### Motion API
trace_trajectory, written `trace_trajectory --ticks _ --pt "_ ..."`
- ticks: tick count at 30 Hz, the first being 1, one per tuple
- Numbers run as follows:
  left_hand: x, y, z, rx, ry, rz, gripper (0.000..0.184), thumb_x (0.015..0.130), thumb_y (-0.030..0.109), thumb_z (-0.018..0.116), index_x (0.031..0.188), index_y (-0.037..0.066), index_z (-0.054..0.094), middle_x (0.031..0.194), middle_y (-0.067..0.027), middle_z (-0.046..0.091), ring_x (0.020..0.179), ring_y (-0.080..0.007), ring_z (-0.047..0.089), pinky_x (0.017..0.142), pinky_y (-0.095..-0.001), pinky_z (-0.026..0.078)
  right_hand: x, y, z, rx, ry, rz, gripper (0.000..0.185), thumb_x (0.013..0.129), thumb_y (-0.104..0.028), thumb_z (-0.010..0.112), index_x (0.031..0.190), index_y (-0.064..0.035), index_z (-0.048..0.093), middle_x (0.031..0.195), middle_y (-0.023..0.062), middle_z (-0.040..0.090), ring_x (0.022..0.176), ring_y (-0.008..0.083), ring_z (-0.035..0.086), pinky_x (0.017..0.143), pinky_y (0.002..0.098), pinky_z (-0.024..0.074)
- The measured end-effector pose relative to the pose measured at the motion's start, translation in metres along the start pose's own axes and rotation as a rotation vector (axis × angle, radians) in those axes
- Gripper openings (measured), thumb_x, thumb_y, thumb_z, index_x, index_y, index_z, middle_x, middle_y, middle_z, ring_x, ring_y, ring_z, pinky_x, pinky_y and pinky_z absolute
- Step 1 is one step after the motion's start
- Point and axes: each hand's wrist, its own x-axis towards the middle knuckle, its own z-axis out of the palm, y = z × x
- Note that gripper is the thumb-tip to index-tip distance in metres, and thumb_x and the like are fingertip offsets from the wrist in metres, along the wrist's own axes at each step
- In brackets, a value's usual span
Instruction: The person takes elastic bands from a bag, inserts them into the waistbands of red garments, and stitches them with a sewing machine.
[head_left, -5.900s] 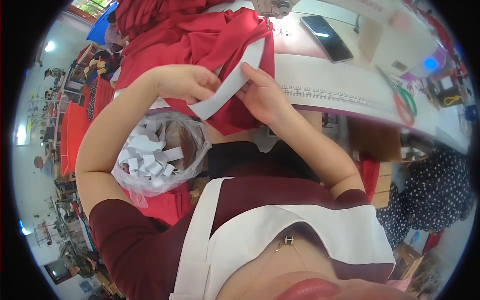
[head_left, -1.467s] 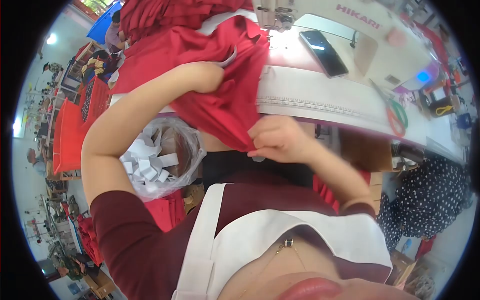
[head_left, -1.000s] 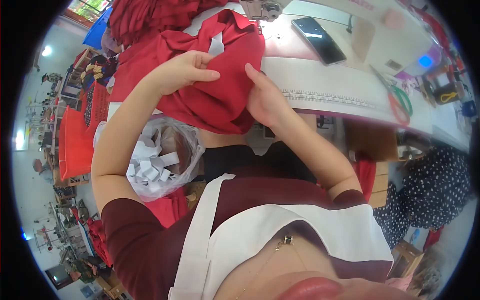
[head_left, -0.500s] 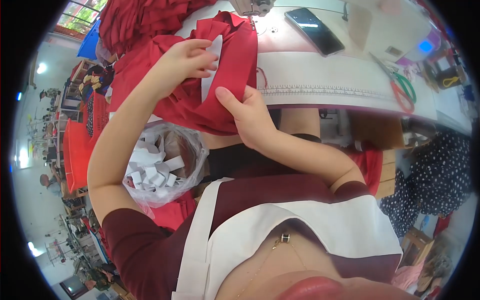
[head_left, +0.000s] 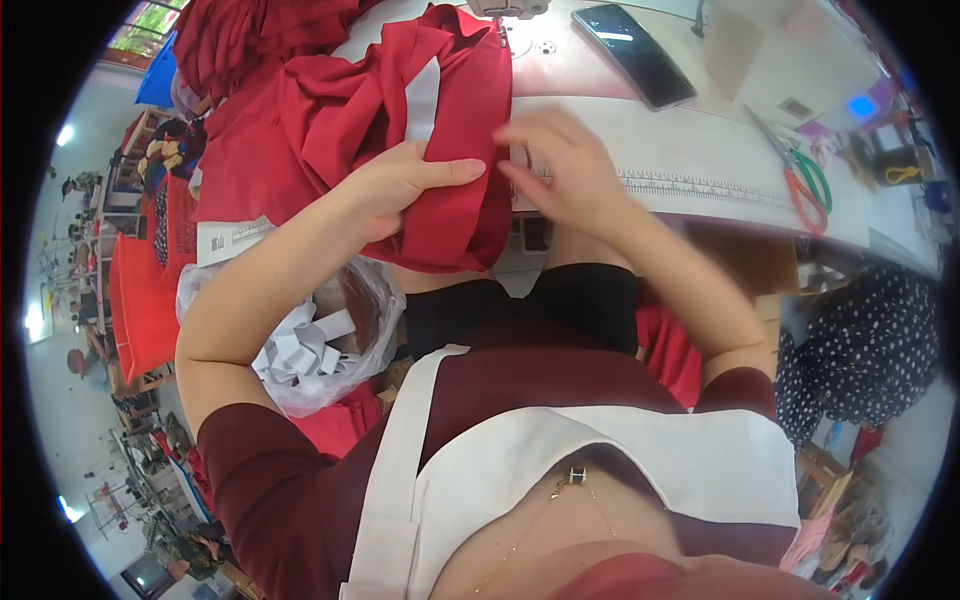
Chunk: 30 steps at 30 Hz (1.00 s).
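A red fabric piece [head_left: 310, 120] lies bunched on the sewing table, with a pale strip [head_left: 423, 100] showing along one fold. My left hand [head_left: 410, 185] grips its near part, thumb on top and the other fingers hidden beneath. Just right of the cloth's edge is my right hand [head_left: 565, 165], blurred by motion, thumb and fingers apart with nothing seen between them. The far end of the cloth reaches the presser foot of the sewing machine [head_left: 508, 8], whose upper part is cut off by the frame.
A phone [head_left: 635, 55] and scissors [head_left: 800, 180] lie to the right, beyond a printed ruler scale [head_left: 700, 188]. More red fabric [head_left: 250, 45] is heaped at back left. Below the table's left edge hangs a plastic bag [head_left: 385, 330] holding white scraps [head_left: 305, 345].
My left hand has come down from the pale strip and now grips the cloth's near part. My right hand has let go and moved up and right. The cloth has shifted slightly up and left.
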Motion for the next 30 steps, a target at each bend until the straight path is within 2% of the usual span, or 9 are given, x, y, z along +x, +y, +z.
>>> trace_trajectory --ticks 2,4,6,7,10,12,16,20,30 --pt "0.000 -0.001 -0.001 -0.020 0.005 -0.002 0.035 0.080 0.017 0.066 0.106 -0.002 0.053 0.098 -0.0087 0.060 0.086 -0.0160 0.061 0.075 -0.0287 0.051 0.024 0.008 0.001 -0.211 0.163 -0.373 0.016 0.069 -0.006 0.060 0.085 -0.0042 0.056 0.079 0.0064 0.057 0.071 0.0239 0.056 0.062 0.0347 0.0458" --pt "0.000 0.003 -0.006 -0.035 0.013 0.006 0.034 0.080 0.017 0.066 0.105 -0.002 0.054 0.097 -0.0084 0.061 0.086 -0.0152 0.061 0.075 -0.0280 0.051 0.030 0.009 -0.007 -0.232 -0.021 -0.414 0.018 0.067 -0.007 0.060 0.084 -0.0050 0.056 0.082 0.0058 0.057 0.074 0.0237 0.056 0.064 0.0346 0.0459" --pt "-0.004 0.019 -0.010 0.304 -0.136 -0.017 0.030 0.081 0.023 0.065 0.096 -0.002 0.057 0.091 -0.0088 0.062 0.081 -0.0131 0.061 0.069 -0.0255 0.050 0.031 0.014 -0.012 -0.245 -0.214 -0.461 0.019 0.064 -0.008 0.060 0.083 -0.0057 0.055 0.085 0.0053 0.057 0.077 0.0236 0.056 0.066 0.0344 0.0461" --pt "-0.006 0.045 -0.012 1.039 -0.102 -0.196 0.030 0.081 0.027 0.064 0.088 -0.002 0.059 0.083 -0.0085 0.063 0.070 -0.0131 0.060 0.061 -0.0243 0.047 0.025 0.013 -0.013 -0.281 -0.356 -0.423 0.020 0.064 -0.009 0.060 0.083 -0.0061 0.056 0.085 0.0054 0.057 0.079 0.0232 0.056 0.068 0.0339 0.0461" --pt "0.014 0.053 -0.001 1.433 0.115 0.128 0.026 0.079 0.026 0.063 0.084 0.000 0.058 0.086 -0.0075 0.061 0.076 -0.0147 0.058 0.062 -0.0247 0.045 0.007 0.015 -0.006 -0.313 -0.498 -0.350 0.021 0.063 -0.011 0.058 0.083 -0.0066 0.057 0.086 0.0056 0.057 0.082 0.0226 0.056 0.071 0.0329 0.0460" --pt "0.070 0.034 -0.021 1.830 0.238 1.405 0.021 0.076 0.021 0.062 0.086 0.003 0.058 0.095 -0.0061 0.058 0.089 -0.0174 0.055 0.072 -0.0294 0.043 0.003 0.009 -0.007 -0.319 -0.562 -0.255 0.022 0.063 -0.011 0.059 0.085 -0.0053 0.057 0.089 0.0064 0.057 0.089 0.0222 0.056 0.076 0.0332 0.0462" --pt "0.114 0.018 -0.045 1.616 0.314 1.277 0.026 0.077 0.021 0.060 0.096 0.005 0.056 0.107 -0.0070 0.055 0.102 -0.0213 0.051 0.087 -0.0392 0.037 -0.017 -0.005 -0.001 -0.294 -0.382 -0.113 0.028 0.062 -0.004 0.061 0.089 -0.0020 0.058 0.099 0.0094 0.057 0.097 0.0241 0.056 0.080 0.0356 0.0451" --pt "0.113 0.019 -0.056 1.503 0.281 1.228 0.034 0.078 0.024 0.060 0.107 0.006 0.057 0.114 -0.0058 0.054 0.109 -0.0222 0.049 0.092 -0.0387 0.035 -0.017 -0.007 0.001 -0.280 -0.351 -0.067 0.027 0.064 -0.001 0.061 0.091 -0.0018 0.058 0.099 0.0094 0.056 0.099 0.0238 0.055 0.081 0.0361 0.0441" --pt "0.157 0.059 -0.073 1.469 0.321 1.159 0.035 0.078 0.029 0.060 0.102 0.004 0.060 0.111 -0.0067 0.055 0.107 -0.0238 0.049 0.088 -0.0391 0.037 0.032 0.037 -0.016 -0.250 -0.495 -0.039 0.022 0.062 -0.002 0.062 0.084 -0.0032 0.058 0.093 0.0083 0.057 0.092 0.0241 0.056 0.080 0.0356 0.0437"
